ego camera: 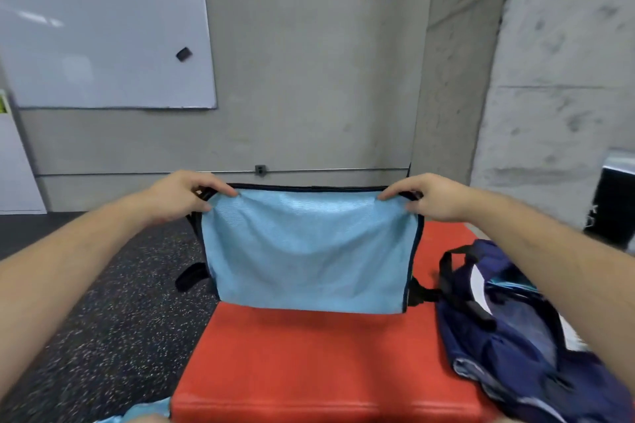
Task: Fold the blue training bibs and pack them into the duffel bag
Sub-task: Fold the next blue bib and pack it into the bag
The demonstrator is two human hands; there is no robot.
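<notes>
Bench, red, nearest me — navy duffel bag lies on its right side. Further out, left hand and right hand each pinch a top corner of the blue bib, which hangs spread over the bench — whiteboard on the wall behind.

Blue bib, hands at top corners

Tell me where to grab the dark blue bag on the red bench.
Grip the black strap that arches up in a loop at the bag's end nearest the held bib. Come from above and hook through the loop; the rest of the bag is slack, crumpled cloth.
</notes>
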